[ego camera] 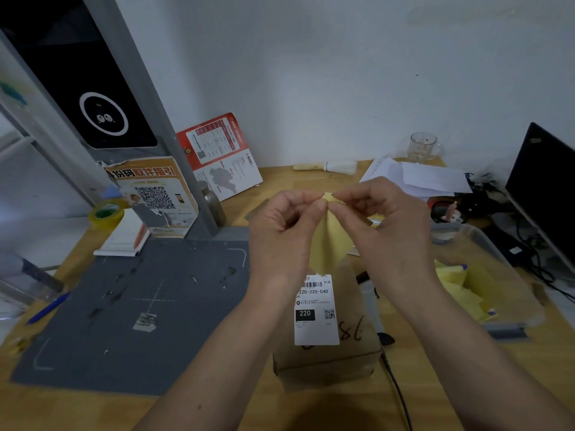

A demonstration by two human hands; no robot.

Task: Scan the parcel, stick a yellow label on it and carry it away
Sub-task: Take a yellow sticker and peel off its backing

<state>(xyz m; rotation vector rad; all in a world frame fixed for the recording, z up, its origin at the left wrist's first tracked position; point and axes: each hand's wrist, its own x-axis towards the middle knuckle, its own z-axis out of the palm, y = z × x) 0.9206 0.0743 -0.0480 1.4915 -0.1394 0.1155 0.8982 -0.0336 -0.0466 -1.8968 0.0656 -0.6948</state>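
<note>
A brown cardboard parcel [329, 359] lies on the wooden desk in front of me, with a white shipping label [315, 309] on top and handwritten digits beside it. Above the parcel I hold a yellow label [328, 244] by its top corner. My left hand [280, 234] and my right hand [382, 225] both pinch that corner with thumb and fingertips, and the sheet hangs down between them. The label's lower edge hovers just over the parcel's far end.
A grey scanning mat [124, 306] covers the desk's left, under a scanner stand [102, 88]. A clear tray [510, 293] with yellow labels sits at right, beside a marker [371, 303], cables and a dark monitor [547, 188]. Tape roll [107, 214], blue pen [48, 307], glass [423, 147] stand around.
</note>
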